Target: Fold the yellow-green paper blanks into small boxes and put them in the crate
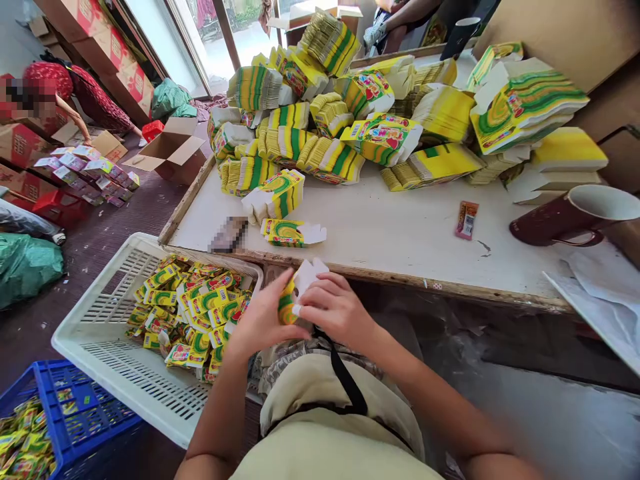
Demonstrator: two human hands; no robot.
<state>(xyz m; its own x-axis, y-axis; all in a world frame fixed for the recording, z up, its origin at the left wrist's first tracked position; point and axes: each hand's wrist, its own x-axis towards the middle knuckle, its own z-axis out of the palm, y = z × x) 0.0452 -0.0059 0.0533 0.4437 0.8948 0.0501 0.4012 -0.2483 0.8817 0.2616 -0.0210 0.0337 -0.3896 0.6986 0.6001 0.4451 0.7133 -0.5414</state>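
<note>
Between my two hands, just in front of the table edge, is a small yellow and green carton (287, 308) with white flaps raised at its upper end. My left hand (263, 317) grips the carton's left side, thumb below and fingers above. My right hand (337, 307) has its fingers bent over the white flaps on the other side. On the table just beyond lies another carton (290, 233) with its end flap open. A white plastic crate (113, 333) at my left holds a heap of small yellow cartons (203, 307).
Stacks of flat yellow cartons (285, 137) cover the back of the white table (380, 227). A dark red mug (555, 217) and a small packet (466, 220) stand at the right. A blue crate (90, 413) is at lower left. A person in red (90, 100) bends over boxes.
</note>
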